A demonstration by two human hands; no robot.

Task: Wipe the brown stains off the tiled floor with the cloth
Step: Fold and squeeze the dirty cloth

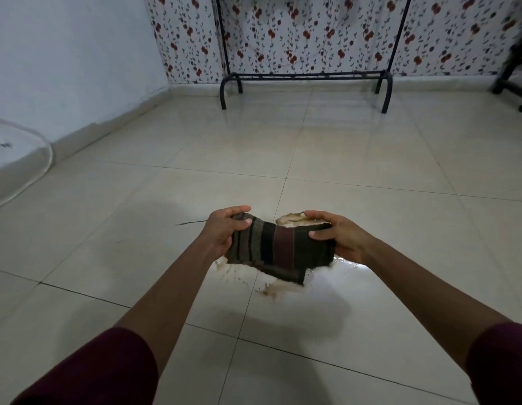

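Floor (356, 147) is glossy cream tile w/ thin dark grout lines, filling most of the view. Far wall has floral wallpaper (312, 33), red blooms on white; left wall (72, 54) plain pale. Black metal rack (305, 76) stands at the far wall on curved feet. Far right, part of a black chair base (513, 83). Near left edge, a white rounded object (17, 165), can't tell what it is.

Striped cloth (278, 251) is folded, dark w/ bands of olive, black and maroon, a lower corner hanging down on the right side. It's stretched between both hands, centre of the view, over the stains. Left hand (224, 229) is clenched on the cloth's left end, thumb on top. Right hand (338, 236) grasps the right end the same way. Can't tell if the cloth touches the floor.

Brown stains (272, 290): wet, streaky smears w/ small splatters near the cloth's lower edge, plus a tan patch (291, 218) just beyond its far edge. Maroon sleeves (93, 372) at the near corners.
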